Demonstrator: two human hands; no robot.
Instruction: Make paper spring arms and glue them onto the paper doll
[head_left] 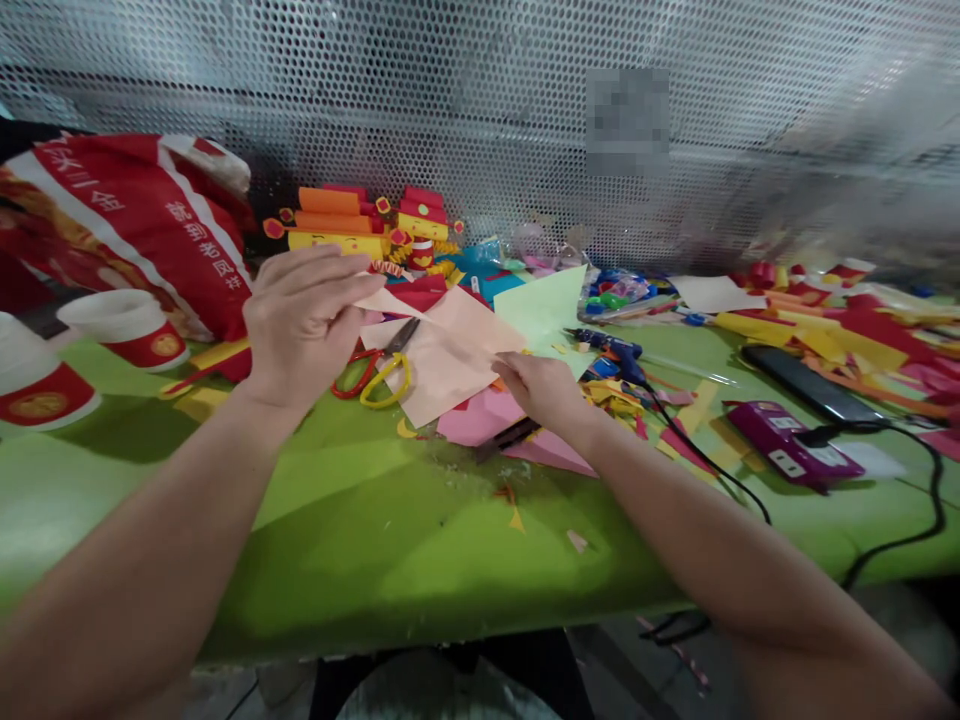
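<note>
My left hand is raised above the table, its fingers bent together on the corner of a pale peach paper strip. The fingers of my right hand are pinched at the right edge of a peach paper sheet. Scissors with red and yellow handles lie on the sheet's left part, between the hands. Behind the right hand stands a light green sheet. Pink paper and a dark tool lie under and in front of the peach sheet.
Paper cups and a red bag stand at the left. Yellow and orange paper figures are at the back. To the right are a blue glue gun, a purple power strip, a black phone-like object and cables on the green table.
</note>
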